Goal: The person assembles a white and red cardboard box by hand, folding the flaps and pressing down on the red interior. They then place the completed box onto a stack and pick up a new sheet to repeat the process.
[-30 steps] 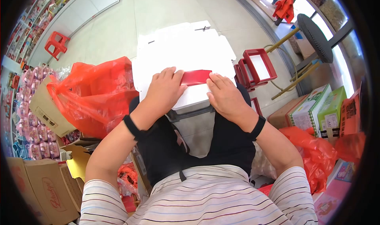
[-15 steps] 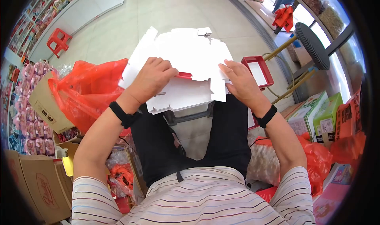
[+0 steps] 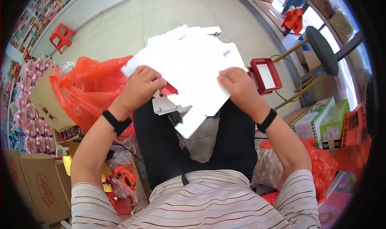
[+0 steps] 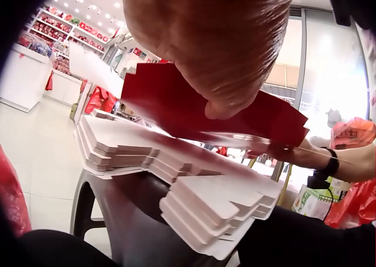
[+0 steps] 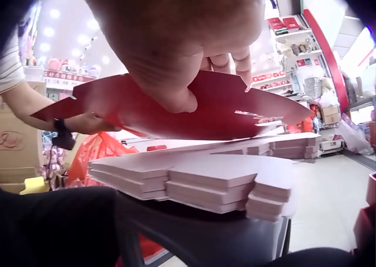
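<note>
A die-cut cardboard box blank [image 3: 197,68], white on top and red underneath, is held between both hands over a stack of similar blanks [image 4: 205,202]. My left hand [image 3: 140,86] pinches its left side, the thumb against the red face [image 4: 155,94]. At the right side, my right hand [image 3: 241,90] pinches the sheet, its thumb also on the red face [image 5: 217,105]. The blank bows and slants, one white flap pointing toward my lap. Beneath it the stack, with stepped white edges, lies on a dark plastic stool [image 4: 126,202] between my knees.
Finished-looking red box trays [image 3: 265,74] stand right of the stool. A red plastic bag [image 3: 90,92] bulges at the left, near cardboard cartons [image 3: 46,188]. A round-seated stool [image 3: 321,50] and printed boxes [image 3: 315,118] are at the right. A red stool [image 3: 61,36] stands farther off.
Both hands earlier lay on a red strip at the stack's near side. Since then they have spread apart and taken hold of a blank, which has turned, one flap swinging toward my lap.
</note>
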`<action>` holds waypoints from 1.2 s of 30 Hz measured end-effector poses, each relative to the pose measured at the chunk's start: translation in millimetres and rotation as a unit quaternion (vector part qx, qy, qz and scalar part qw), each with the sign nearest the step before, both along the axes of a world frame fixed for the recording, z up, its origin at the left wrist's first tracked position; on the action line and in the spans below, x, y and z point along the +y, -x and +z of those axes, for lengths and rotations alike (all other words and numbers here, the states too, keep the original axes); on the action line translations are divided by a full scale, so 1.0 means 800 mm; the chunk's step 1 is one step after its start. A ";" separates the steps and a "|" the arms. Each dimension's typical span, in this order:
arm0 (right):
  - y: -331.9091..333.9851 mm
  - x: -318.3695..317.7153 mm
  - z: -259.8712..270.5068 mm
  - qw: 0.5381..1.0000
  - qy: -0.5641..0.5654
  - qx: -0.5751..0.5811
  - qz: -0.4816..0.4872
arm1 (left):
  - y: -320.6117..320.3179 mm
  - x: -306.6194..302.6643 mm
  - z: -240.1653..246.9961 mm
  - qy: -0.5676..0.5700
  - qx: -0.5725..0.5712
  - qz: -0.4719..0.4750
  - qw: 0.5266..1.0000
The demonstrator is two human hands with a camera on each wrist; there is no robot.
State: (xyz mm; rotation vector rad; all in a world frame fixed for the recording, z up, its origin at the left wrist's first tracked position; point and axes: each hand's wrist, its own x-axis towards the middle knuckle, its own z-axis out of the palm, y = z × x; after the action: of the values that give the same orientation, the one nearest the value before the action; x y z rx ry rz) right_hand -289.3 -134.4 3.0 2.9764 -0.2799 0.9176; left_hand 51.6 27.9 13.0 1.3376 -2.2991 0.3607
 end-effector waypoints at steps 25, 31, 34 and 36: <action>-0.016 0.045 -0.020 0.982 -0.186 0.028 -0.030 | 0.065 0.017 0.012 -0.189 -0.059 0.118 0.973; -0.014 0.019 -0.007 0.962 -0.263 0.075 -0.025 | 0.080 -0.022 -0.002 -0.291 0.039 0.068 0.954; -0.009 -0.006 -0.008 0.945 -0.314 0.088 -0.019 | 0.082 -0.040 -0.004 -0.341 0.092 0.078 0.932; -0.010 -0.016 0.001 0.921 -0.370 0.111 -0.047 | 0.082 -0.049 -0.001 -0.389 0.143 0.108 0.904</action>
State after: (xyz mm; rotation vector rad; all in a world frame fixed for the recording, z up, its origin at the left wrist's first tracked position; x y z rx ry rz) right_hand -281.1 -147.2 3.5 3.6395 -0.9428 0.5261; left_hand -14.0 -11.0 12.0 1.8559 -2.1017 -0.7343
